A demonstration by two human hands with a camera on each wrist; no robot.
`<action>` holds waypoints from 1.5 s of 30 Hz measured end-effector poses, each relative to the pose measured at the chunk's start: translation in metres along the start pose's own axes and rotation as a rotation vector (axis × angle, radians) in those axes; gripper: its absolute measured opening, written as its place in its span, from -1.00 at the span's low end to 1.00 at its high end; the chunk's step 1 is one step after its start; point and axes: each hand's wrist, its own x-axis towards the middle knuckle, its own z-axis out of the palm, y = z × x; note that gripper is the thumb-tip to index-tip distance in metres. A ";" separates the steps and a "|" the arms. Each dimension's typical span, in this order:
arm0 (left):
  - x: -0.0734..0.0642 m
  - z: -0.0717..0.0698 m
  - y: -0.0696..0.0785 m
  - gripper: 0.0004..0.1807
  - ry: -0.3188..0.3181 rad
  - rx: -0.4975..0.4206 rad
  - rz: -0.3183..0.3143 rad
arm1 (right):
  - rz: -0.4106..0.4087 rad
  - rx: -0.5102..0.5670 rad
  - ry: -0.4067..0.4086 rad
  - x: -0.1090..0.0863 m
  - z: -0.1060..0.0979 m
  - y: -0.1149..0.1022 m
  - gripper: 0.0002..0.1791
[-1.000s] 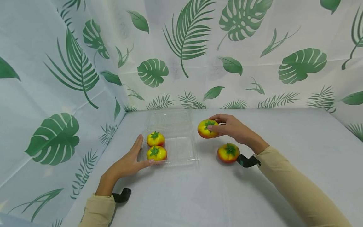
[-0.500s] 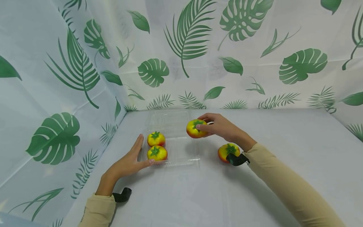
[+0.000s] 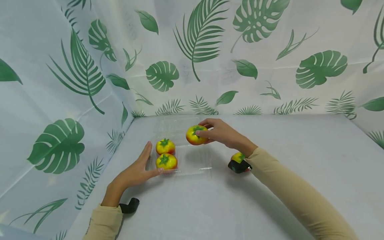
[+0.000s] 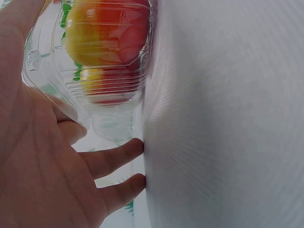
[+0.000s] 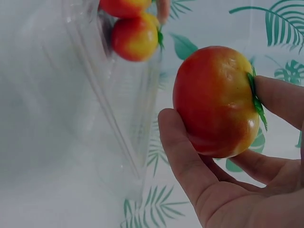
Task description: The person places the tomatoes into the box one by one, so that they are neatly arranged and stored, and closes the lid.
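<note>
In the head view my right hand (image 3: pixel 223 134) holds a yellow-red tomato (image 3: pixel 192 136) with a green leafy top above the clear plastic box (image 3: pixel 196 161). The right wrist view shows the thumb on the leafy top and fingers around the underside of this tomato (image 5: pixel 213 104). My left hand (image 3: pixel 133 173) grips the box's left side, thumb at the near edge; two of its fingertips touch the table in the left wrist view. Inside the box, at its left, sit a far tomato (image 3: pixel 165 146) and a near tomato (image 3: pixel 166 162), side by side.
Another tomato (image 3: pixel 237 156) lies on the white table (image 3: pixel 192 206) right of the box, partly hidden by the black wrist camera (image 3: pixel 239 166). The box's clear lid (image 3: pixel 178 124) lies folded back. Leaf-patterned cloth (image 3: pixel 207 76) hangs behind and at the sides.
My right hand has moved left with the tomato, from right of the box to above it. The wrist camera now covers much of the table tomato. My left hand stays put.
</note>
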 end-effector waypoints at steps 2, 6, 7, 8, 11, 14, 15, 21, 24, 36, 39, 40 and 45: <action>0.000 -0.001 0.000 0.37 -0.002 0.002 -0.004 | -0.002 -0.003 -0.004 0.003 0.003 -0.003 -0.41; 0.000 -0.001 0.000 0.38 -0.002 0.004 -0.011 | -0.004 -0.015 -0.013 0.007 0.007 -0.007 -0.41; 0.001 -0.001 0.000 0.38 -0.002 0.006 -0.014 | -0.004 -0.016 -0.013 0.009 0.009 -0.008 -0.42; 0.001 -0.001 0.000 0.38 -0.001 0.008 -0.011 | -0.002 -0.020 -0.013 0.010 0.010 -0.009 -0.42; 0.001 -0.001 0.000 0.38 0.001 0.004 -0.011 | 0.011 -0.018 -0.012 0.014 0.015 -0.012 -0.43; 0.001 -0.001 0.000 0.38 0.000 0.002 -0.005 | 0.031 -0.013 -0.013 0.018 0.020 -0.013 -0.44; 0.001 -0.001 -0.001 0.38 -0.001 -0.001 -0.006 | 0.037 -0.010 -0.012 0.020 0.022 -0.013 -0.44; 0.000 -0.002 -0.001 0.37 -0.008 -0.005 -0.004 | 0.056 -0.034 -0.023 0.030 0.031 -0.012 -0.46; 0.000 -0.002 0.000 0.36 -0.010 -0.012 0.007 | 0.069 -0.062 -0.019 0.033 0.034 -0.010 -0.46; 0.000 -0.003 0.000 0.36 -0.010 -0.014 0.010 | 0.099 -0.219 -0.011 0.043 0.041 -0.004 -0.50; 0.001 -0.003 0.000 0.36 -0.010 -0.015 0.013 | 0.112 -0.244 -0.025 0.046 0.045 -0.003 -0.52; 0.001 -0.003 -0.001 0.35 -0.008 -0.015 0.015 | 0.115 -0.252 -0.030 0.047 0.046 -0.003 -0.52; 0.000 -0.002 -0.001 0.35 -0.004 -0.021 0.022 | 0.136 -0.280 -0.040 0.049 0.051 -0.002 -0.57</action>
